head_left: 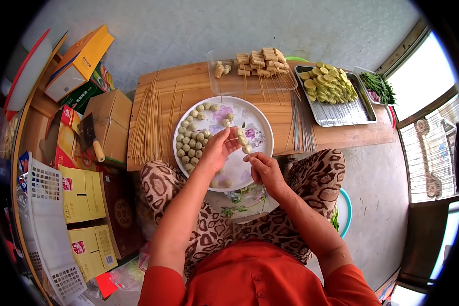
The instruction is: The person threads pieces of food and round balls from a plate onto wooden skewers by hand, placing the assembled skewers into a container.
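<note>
Between my hands, above the round white tray (pixel 266 122) with its flower print, several pale, speckled meatballs (pixel 243 141) line up in a row on a thin skewer, which is hard to make out. My left hand (pixel 222 147) has its fingers closed at the upper balls of the row. Just below the lowest ball, my right hand (pixel 266 172) pinches the skewer's end with thumb and forefinger. Loose meatballs (pixel 191 145) crowd the left side of the tray, and a couple more (pixel 226 122) lie near its top.
Bare bamboo skewers (pixel 150 122) lie left on the wooden table (pixel 199 76); metal skewers (pixel 296 125) lie right. Behind are a clear tray (pixel 217 86) with skewered rolls (pixel 262 62), a metal tray (pixel 341 117) of green slices, and leafy greens (pixel 377 86). A cleaver (pixel 89 133) leans by boxes.
</note>
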Motion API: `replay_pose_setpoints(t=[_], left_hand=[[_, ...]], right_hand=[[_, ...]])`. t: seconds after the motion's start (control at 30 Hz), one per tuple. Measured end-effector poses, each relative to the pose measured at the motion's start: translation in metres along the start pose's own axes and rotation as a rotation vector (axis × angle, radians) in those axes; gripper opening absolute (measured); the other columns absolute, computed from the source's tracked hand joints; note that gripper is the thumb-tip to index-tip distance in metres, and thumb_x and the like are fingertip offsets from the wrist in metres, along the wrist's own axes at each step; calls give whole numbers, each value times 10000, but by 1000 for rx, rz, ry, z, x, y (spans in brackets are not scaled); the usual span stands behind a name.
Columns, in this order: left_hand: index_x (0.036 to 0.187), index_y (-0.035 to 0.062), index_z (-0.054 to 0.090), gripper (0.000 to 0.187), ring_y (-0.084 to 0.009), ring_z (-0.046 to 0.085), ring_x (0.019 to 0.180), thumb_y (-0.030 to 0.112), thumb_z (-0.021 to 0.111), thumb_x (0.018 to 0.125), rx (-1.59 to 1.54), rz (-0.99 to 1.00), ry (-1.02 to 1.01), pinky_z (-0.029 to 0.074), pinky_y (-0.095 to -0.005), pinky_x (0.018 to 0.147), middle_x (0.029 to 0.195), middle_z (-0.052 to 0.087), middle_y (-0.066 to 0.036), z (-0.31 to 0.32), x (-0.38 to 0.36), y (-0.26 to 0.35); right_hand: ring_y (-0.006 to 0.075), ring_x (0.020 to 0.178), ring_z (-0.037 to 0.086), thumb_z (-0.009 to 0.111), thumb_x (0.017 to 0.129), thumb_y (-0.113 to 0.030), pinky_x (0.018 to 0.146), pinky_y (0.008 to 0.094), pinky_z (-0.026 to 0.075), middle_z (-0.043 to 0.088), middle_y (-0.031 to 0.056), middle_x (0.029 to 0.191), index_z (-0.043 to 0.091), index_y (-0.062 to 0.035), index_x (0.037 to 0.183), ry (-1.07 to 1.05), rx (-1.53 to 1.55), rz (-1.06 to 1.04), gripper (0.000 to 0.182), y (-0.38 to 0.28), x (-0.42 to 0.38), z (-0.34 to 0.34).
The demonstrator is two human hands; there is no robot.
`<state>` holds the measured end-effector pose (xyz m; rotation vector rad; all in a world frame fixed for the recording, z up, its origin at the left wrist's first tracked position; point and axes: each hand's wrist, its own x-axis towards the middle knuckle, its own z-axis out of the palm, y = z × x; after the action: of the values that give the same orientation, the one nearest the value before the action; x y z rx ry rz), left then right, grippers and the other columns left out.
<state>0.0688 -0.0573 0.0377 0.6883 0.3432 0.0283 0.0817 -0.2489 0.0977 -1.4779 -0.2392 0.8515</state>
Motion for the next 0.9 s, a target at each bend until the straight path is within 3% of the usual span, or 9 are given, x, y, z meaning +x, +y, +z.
replay_pose_setpoints(t=[0.13,0.2,0.23,0.47,0.57,0.63,0.67,0.73,0.9], left_hand=[[1131,63,592,255,-208,620,886,158,581,895,511,57,187,502,-333,808,1105,597,-77,-8,13,-9],[1152,87,581,290,-263,603,941,90,570,863,1500,602,41,488,-344,829,1170,559,-100,-11,11,-21],[1155,83,571,344,-300,568,987,46,577,813,1728,650,53,474,-353,845,1186,538,-125,-12,9,-29],[1136,81,570,376,-287,571,938,2,582,769,1925,508,-10,480,-351,820,1122,564,-125,-15,13,-31],[1132,62,562,330,-242,597,896,16,588,807,1599,334,129,496,-331,784,1023,592,-110,-21,25,-27],[1076,37,574,225,-220,613,853,79,589,855,599,173,267,501,-324,769,970,604,-93,-20,27,-16],[1076,37,574,225,-220,613,853,79,589,855,603,173,269,501,-324,769,970,604,-93,-19,25,-7],[1096,42,553,217,-185,603,888,144,569,906,102,181,244,502,-313,790,959,593,-65,-18,17,12],[1073,55,557,205,-213,600,901,198,551,927,-92,212,214,504,-343,821,943,590,-78,-29,13,19]], right_hand=[[63,431,325,464,959,-191,425,214,259,422,-14,504,599,-25,983,64,43,-31,215,0,1,-8],[67,448,358,484,936,-191,439,219,274,438,-7,518,614,-37,965,79,90,-29,204,1,0,-12],[67,448,358,484,936,-191,439,219,274,438,-7,518,614,-37,965,82,88,-28,204,1,0,-13],[72,443,367,485,933,-177,430,224,272,440,-5,517,604,-15,963,58,121,-39,204,7,-3,-13],[71,440,368,483,934,-175,430,224,272,441,-6,516,601,-13,962,48,106,-24,203,8,-4,-16],[70,438,368,482,934,-174,431,224,272,442,-7,515,601,-14,963,34,105,-17,202,7,-7,-16],[70,438,372,481,935,-175,433,224,277,444,-7,513,602,-14,960,11,85,-7,203,5,-9,-15],[71,438,375,480,935,-176,434,225,281,445,-6,511,604,-14,958,-17,66,2,205,1,-14,-11],[57,432,354,473,955,-179,435,222,283,429,-25,510,609,-28,971,-110,-44,1,204,4,-18,-4]])
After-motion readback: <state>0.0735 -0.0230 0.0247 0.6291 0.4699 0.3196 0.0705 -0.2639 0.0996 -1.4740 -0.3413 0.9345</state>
